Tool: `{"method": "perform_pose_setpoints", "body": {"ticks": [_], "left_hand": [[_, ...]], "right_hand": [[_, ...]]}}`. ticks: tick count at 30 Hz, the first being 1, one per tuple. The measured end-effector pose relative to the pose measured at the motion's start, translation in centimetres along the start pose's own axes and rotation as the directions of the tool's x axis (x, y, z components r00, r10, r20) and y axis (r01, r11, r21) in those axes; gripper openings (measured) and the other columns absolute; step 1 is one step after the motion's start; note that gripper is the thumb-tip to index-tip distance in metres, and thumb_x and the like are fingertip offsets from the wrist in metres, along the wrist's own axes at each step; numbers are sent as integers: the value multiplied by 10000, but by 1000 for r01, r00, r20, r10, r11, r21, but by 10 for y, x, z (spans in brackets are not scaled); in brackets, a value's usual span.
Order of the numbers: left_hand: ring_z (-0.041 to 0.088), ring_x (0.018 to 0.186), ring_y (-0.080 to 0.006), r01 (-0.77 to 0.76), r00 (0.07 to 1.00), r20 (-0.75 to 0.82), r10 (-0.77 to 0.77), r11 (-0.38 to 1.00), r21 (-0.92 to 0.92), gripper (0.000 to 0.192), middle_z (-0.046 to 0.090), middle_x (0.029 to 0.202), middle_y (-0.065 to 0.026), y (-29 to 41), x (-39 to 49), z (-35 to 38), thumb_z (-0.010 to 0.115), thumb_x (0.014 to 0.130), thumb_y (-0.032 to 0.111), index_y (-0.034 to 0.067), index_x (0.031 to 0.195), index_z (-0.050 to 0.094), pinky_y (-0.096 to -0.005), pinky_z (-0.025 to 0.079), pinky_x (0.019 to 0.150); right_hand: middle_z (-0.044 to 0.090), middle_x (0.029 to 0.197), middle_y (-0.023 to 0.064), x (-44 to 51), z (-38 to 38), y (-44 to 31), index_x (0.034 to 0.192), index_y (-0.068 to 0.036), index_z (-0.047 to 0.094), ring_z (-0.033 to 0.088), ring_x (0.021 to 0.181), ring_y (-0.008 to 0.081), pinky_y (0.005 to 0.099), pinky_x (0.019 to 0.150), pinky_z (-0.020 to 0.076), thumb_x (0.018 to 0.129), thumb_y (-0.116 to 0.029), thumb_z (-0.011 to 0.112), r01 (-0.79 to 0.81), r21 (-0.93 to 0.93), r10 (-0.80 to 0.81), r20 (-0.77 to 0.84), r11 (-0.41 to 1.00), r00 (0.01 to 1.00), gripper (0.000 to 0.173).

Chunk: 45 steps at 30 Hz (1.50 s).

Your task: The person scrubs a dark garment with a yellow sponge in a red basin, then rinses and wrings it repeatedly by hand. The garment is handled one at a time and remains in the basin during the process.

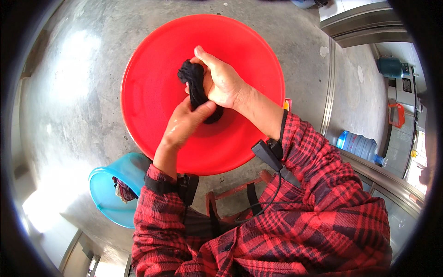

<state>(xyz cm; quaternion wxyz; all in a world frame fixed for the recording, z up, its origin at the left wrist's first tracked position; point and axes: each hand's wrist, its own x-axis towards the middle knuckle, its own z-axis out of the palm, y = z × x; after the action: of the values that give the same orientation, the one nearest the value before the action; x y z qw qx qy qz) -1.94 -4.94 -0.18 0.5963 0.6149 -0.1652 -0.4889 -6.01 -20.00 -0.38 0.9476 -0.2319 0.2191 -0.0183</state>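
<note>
A twisted black cloth (196,83) is held in both hands over a large round red plastic basin (148,121). My left hand (185,119) grips its lower part, thumb lying across the fabric. Higher up, my right hand (219,78) is turned palm up, with its fingers curled behind the cloth and its thumb raised away from it. The skin of both hands looks wet. Below my hands, the cloth's dark end hangs above the basin's inside.
At the lower left a blue plastic bucket (117,169) lies tilted with patterned cloth (124,190) inside. A red wooden stool frame (238,188) is before my lap. A large water bottle (358,144) lies beyond the metal door track (328,90) at right. The floor (104,20) is grey concrete.
</note>
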Motion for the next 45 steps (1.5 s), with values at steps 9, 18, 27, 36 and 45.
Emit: {"method": "perform_pose_setpoints", "body": {"ticks": [9, 18, 27, 36, 45], "left_hand": [[658, 902, -230, -154, 986, -137, 93, 814, -560, 274, 674, 1000, -127, 14, -7, -30, 554, 984, 253, 1, 1088, 583, -347, 523, 832], [532, 740, -179, -262, 834, -473, -282, 553, -791, 252, 525, 768, -22, -16, 11, -54, 563, 975, 352, 117, 895, 520, -351, 489, 771], [558, 882, -192, 86, 968, -30, -248, 443, -892, 303, 564, 918, -18, -61, 9, -4, 448, 979, 431, 160, 1011, 582, -377, 476, 793], [583, 960, -223, -87, 986, -150, -70, 552, -829, 315, 626, 1007, -84, -47, 8, -7, 444, 977, 393, 119, 1024, 592, -411, 481, 841], [608, 964, -214, -2, 862, -358, -360, 704, -711, 299, 637, 1018, -63, -56, 11, -12, 429, 972, 332, 102, 1052, 603, -381, 502, 867]], "right_hand": [[659, 1053, 112, -21, -41, 35, 1286, -50, 468, 623, 999, 176, 310, 825, 486, 817, -341, 744, 297, -930, 158, 334, 218, 929, 617], [647, 910, 88, -25, -11, 23, 1123, -23, 586, 621, 818, 130, 293, 736, 514, 778, -23, 588, -94, -810, 92, -49, 579, 995, 345], [660, 849, 183, -31, 32, 57, 759, -46, 616, 654, 736, 355, 460, 619, 538, 910, -281, 543, 435, -852, -463, 523, -290, 715, 289], [620, 810, 172, -35, 26, 66, 887, -31, 579, 640, 706, 317, 421, 583, 520, 893, -257, 569, 395, -867, -416, 493, -302, 764, 226], [631, 760, 160, -24, 22, 58, 794, -45, 584, 633, 709, 340, 450, 594, 524, 922, -289, 563, 159, -945, -519, 291, -285, 804, 276]]}}
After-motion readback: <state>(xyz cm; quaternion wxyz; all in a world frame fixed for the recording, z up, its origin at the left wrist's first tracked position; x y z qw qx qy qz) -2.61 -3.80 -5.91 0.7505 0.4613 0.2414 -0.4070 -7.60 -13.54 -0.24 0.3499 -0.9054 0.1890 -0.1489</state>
